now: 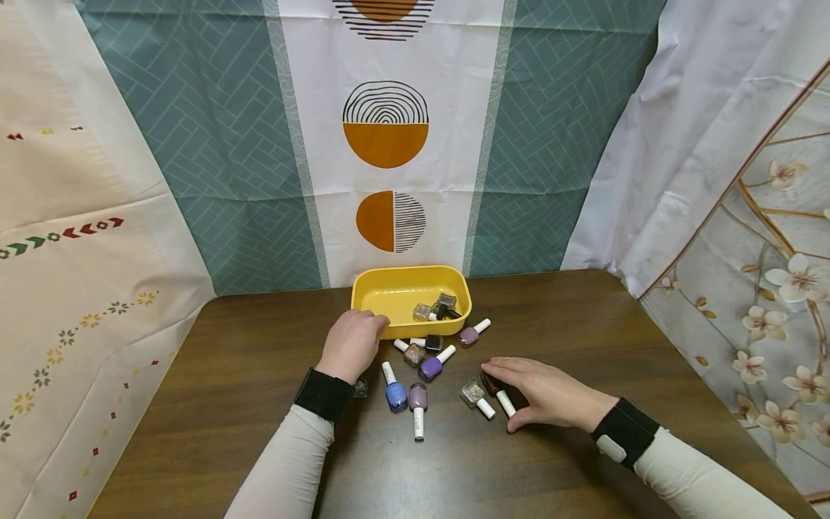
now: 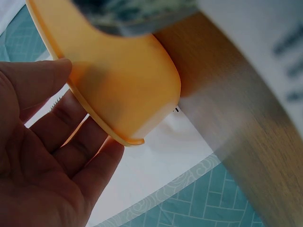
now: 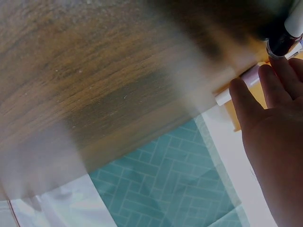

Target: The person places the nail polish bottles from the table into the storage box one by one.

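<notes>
My left hand (image 1: pixel 353 344) grips the left front rim of a yellow tray (image 1: pixel 371 283), thumb inside and fingers behind the wall in the left wrist view. Several nail polish bottles lie inside the tray's right end, including a glittery bottle (image 1: pixel 421 312). My right hand (image 1: pixel 541 389) rests over a dark nail polish bottle (image 1: pixel 491 384) with a white cap; in the right wrist view its fingers (image 3: pixel 246 101) are extended, and a fingertip touches the dark bottle (image 3: pixel 280 45). Just left of it lies a silver glitter bottle (image 1: pixel 472 393).
Between the hands lie a blue bottle (image 1: pixel 396 396), a mauve bottle (image 1: pixel 418 396) and a purple bottle (image 1: pixel 431 368). Close to the tray's front are a brown glitter bottle (image 1: pixel 413 355), a black bottle (image 1: pixel 434 344) and another mauve one (image 1: pixel 468 336). Patterned curtains hang behind the wooden table (image 1: pixel 259 346).
</notes>
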The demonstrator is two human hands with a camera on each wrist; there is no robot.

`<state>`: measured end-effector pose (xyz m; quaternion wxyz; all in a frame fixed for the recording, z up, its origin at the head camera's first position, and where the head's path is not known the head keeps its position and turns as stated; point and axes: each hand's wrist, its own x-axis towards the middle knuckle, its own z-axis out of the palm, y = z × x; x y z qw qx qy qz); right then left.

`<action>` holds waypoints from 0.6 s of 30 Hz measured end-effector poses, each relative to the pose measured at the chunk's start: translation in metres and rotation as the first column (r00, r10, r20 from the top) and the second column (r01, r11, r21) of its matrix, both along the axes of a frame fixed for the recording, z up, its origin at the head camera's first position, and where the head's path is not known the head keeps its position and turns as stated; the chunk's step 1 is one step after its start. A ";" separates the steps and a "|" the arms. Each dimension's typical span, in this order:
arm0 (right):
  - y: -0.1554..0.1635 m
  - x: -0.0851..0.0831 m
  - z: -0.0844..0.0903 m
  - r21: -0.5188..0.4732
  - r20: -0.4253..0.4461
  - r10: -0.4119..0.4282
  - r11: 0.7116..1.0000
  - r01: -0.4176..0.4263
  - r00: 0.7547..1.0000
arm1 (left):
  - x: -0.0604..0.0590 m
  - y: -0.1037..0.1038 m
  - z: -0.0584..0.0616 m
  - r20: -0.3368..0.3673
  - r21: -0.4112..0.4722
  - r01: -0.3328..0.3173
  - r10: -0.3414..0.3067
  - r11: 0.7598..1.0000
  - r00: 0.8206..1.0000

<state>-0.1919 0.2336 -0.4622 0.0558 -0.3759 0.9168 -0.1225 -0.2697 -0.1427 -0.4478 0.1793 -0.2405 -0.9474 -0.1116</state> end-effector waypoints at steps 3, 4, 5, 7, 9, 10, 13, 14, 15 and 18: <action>0.000 0.000 0.000 -0.002 0.005 -0.005 1.000 0.005 1.000 | 0.000 0.000 0.000 0.002 0.001 0.001 -0.001 1.000 1.000; 0.000 0.000 0.000 -0.002 0.007 -0.007 1.000 0.007 1.000 | 0.000 0.000 0.000 0.002 0.002 0.001 -0.001 1.000 1.000; 0.000 0.000 0.000 -0.002 0.008 -0.009 1.000 0.009 1.000 | 0.000 0.000 0.000 0.001 0.002 0.001 -0.001 1.000 1.000; 0.000 0.000 0.000 0.000 0.008 -0.012 1.000 0.012 1.000 | 0.000 0.000 0.000 0.000 0.003 0.001 -0.001 1.000 1.000; -0.001 0.000 0.000 0.002 0.006 -0.013 1.000 0.013 1.000 | 0.000 0.000 0.000 -0.001 0.003 0.000 0.000 1.000 1.000; -0.001 0.000 0.000 0.003 0.006 -0.014 1.000 0.014 1.000 | 0.000 0.000 0.000 -0.002 0.003 0.000 0.000 1.000 1.000; -0.001 0.001 0.000 0.003 0.003 -0.014 1.000 0.014 1.000 | 0.000 0.000 -0.001 -0.005 0.001 -0.001 0.001 1.000 1.000; -0.001 0.001 0.000 0.003 0.004 -0.015 1.000 0.015 1.000 | 0.000 0.000 -0.001 -0.005 0.001 -0.001 0.001 1.000 1.000; -0.001 0.001 0.000 0.003 0.004 -0.017 1.000 0.017 1.000 | 0.000 0.000 -0.001 -0.005 0.000 -0.002 0.002 1.000 1.000; -0.001 0.001 0.000 0.004 0.007 -0.019 1.000 0.019 1.000 | 0.000 0.000 -0.001 -0.001 -0.001 -0.004 0.004 1.000 1.000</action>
